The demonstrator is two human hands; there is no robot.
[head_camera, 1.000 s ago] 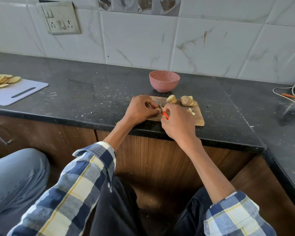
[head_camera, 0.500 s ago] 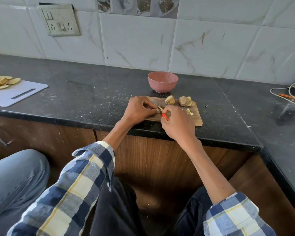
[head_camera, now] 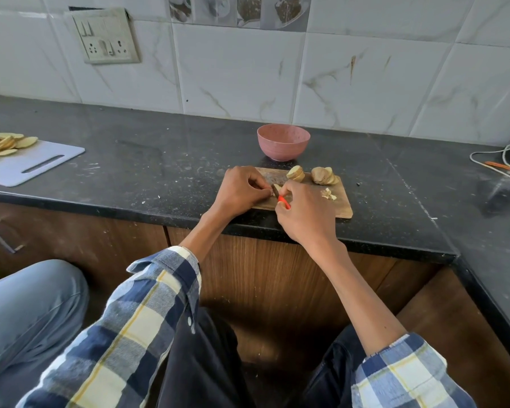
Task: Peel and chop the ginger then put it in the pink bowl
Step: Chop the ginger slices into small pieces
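Little has moved in the last second: both hands stay bunched together at the near-left part of the wooden board [head_camera: 340,206], working the same small bit. Left hand [head_camera: 242,191] pinches a ginger piece [head_camera: 278,187] down against the board so it can't roll. Right hand [head_camera: 302,213] is curled round an orange-handled knife [head_camera: 283,201], blade tip right at that piece; mostly hidden by fingers, so peel vs. cut I can't tell. Two bigger ginger chunks [head_camera: 321,175] sit at the board's far edge, partly sliced, parked clear of the blade. Small chopped bits [head_camera: 328,194] lie at the board's right. Pink bowl [head_camera: 283,142] stands on the bench [head_camera: 159,160] just beyond the board, close for transfer; it looks empty from this angle. My read: mid-chop, nothing bowled yet. White board [head_camera: 33,163] with pale slices far left, unrelated.
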